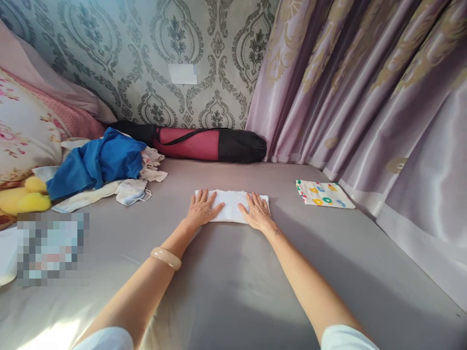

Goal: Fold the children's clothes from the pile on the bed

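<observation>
A white folded cloth (232, 206) lies flat on the grey sheet (233, 272), its long side running left to right. My left hand (203, 208) rests palm down on the cloth's left end, fingers spread and pointing away from me. On its right end lies my right hand (258, 211), also flat with the fingers apart. Neither hand grips anything. The cloth's middle shows between my two thumbs. A pale bangle (166, 258) circles my left forearm.
A folded patterned cloth (324, 194) lies at the right, near the purple curtain (328, 97). Clothes with a blue garment (100, 160) are heaped at the left beside a yellow plush (27, 197). A red and black bag (193, 144) lies along the wall.
</observation>
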Tool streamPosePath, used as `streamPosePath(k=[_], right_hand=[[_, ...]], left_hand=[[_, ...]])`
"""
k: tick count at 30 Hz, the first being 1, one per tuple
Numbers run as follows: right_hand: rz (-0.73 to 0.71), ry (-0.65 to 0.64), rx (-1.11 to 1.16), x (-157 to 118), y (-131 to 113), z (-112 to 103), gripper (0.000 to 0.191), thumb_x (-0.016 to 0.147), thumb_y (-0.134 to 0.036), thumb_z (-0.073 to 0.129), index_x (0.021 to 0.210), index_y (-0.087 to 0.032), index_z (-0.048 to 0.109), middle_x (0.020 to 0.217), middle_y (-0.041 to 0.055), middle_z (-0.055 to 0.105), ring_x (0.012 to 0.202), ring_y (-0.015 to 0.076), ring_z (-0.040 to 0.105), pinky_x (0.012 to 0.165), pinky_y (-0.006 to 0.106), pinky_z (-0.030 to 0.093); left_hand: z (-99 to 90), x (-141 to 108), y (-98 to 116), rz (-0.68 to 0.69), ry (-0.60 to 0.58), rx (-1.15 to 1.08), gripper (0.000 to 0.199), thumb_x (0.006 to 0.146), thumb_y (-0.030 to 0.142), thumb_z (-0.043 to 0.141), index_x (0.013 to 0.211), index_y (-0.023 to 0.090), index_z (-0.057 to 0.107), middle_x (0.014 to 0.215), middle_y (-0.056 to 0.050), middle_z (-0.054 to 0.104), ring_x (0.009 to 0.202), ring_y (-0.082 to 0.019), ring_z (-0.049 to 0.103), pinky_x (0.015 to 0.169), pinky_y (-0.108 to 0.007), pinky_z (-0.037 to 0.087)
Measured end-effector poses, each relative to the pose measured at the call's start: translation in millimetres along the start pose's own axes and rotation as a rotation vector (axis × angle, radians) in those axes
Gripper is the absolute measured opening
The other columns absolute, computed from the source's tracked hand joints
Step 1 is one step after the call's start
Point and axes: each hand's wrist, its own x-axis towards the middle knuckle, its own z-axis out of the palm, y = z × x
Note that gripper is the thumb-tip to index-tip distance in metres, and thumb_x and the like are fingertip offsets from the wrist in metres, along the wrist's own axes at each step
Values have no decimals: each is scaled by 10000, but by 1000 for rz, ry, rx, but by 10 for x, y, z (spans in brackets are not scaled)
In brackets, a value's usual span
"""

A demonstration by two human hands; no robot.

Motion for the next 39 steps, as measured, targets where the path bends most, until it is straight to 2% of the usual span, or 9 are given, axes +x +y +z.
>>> streamPosePath(k=[4, 12, 21, 23, 26, 30, 33, 36, 39], right_hand=[[11, -33, -6, -8, 137, -33, 687, 1005, -496, 97, 1545, -92, 231, 1623, 109, 154, 1501, 222, 76, 1205, 421, 70], [90, -36, -13, -20, 430, -35, 613, 1001, -370, 147, 1559, -120, 181, 1633, 72, 108, 1500, 214, 89, 1205, 439, 111], [129, -51, -39, -34, 706, -58, 607, 992, -342, 151, 1551, -114, 215, 1621, 86, 176, 1493, 218, 140, 1206, 440, 122], [140, -44, -33, -40, 704, -104, 597, 985, -309, 172, 1545, -112, 239, 1613, 103, 206, 1486, 232, 171, 1196, 443, 171], [149, 97, -70, -62, 560, -184, 592, 974, -265, 202, 1535, -83, 250, 1611, 130, 199, 1489, 256, 157, 1188, 464, 185], [-25, 234, -82, -102, 251, -174, 611, 1002, -366, 177, 1536, -74, 239, 1617, 117, 175, 1497, 238, 109, 1204, 452, 121], [-87, 181, -87, -114, 148, -39, 637, 1008, -408, 154, 1532, -60, 248, 1612, 119, 196, 1495, 230, 127, 1209, 427, 96], [-58, 75, -99, -104, 185, 88, 656, 1005, -419, 163, 1516, -24, 277, 1600, 143, 227, 1486, 235, 167, 1206, 398, 123], [-46, 30, -108, -84, 235, 96, 663, 1003, -433, 163, 1527, -38, 255, 1610, 136, 199, 1494, 226, 133, 1207, 395, 125]], left_hand=[[-12, -8, -58, 31, 1, 6, 742, 951, 641, 191, 1535, 191, 274, 1609, -131, 222, 1490, -312, 142, 1178, -501, 173], [14, -11, -255, 68, 2, -38, 698, 979, 549, 191, 1530, 128, 274, 1616, -152, 176, 1493, -296, 122, 1186, -436, 184], [46, -18, -411, -9, 47, -103, 599, 980, 460, 245, 1513, 201, 334, 1609, -111, 214, 1483, -316, 156, 1163, -506, 230], [60, -14, -449, -34, 80, -140, 590, 979, 419, 264, 1499, 156, 356, 1595, -136, 246, 1477, -305, 188, 1164, -479, 247], [43, -37, -432, -93, 213, -198, 576, 990, 397, 241, 1466, 118, 404, 1575, -144, 300, 1474, -274, 218, 1177, -448, 241], [-54, -123, -291, 40, 370, -156, 585, 1002, 443, 201, 1440, 142, 444, 1562, -110, 345, 1483, -255, 197, 1202, -483, 154], [-90, -177, -212, 100, 317, -88, 597, 1005, 444, 176, 1454, 139, 426, 1567, -114, 333, 1486, -251, 187, 1207, -473, 130], [-48, -199, -242, 94, 152, -53, 586, 1004, 435, 181, 1470, 158, 404, 1573, -115, 320, 1479, -257, 212, 1197, -472, 167], [-19, -202, -310, 104, 22, -41, 583, 995, 458, 223, 1480, 177, 383, 1594, -113, 269, 1479, -266, 210, 1178, -463, 223]])
